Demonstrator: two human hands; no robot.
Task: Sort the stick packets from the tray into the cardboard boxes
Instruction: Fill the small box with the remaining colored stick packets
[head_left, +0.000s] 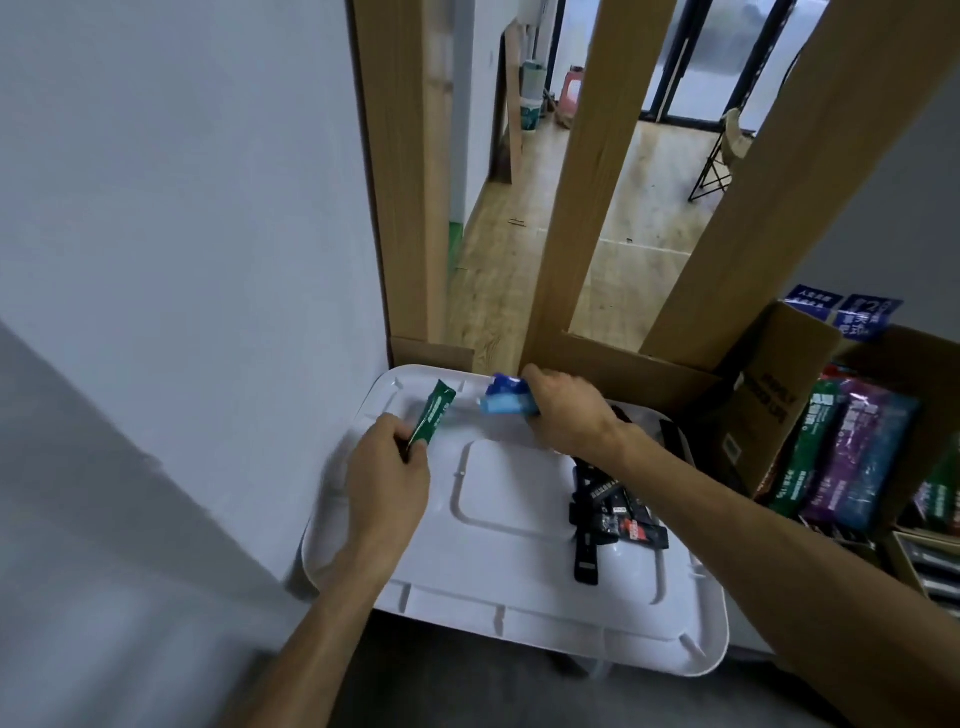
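Observation:
A white tray (519, 613) lies low in the middle of the view. My left hand (387, 480) pinches a green stick packet (432, 414) over the tray's far left part. Over the far edge, my right hand (566, 410) grips blue stick packets (504, 399). Several black stick packets (608, 512) lie heaped on the tray's right side. To the right stands an open cardboard box (769, 395) holding green, purple and blue packets (852, 447) upright.
A white wall (182, 234) runs close along the tray's left. Wooden posts (597, 171) rise behind the tray, with a wood floor beyond. A second cardboard box (924, 566) sits at the lower right edge.

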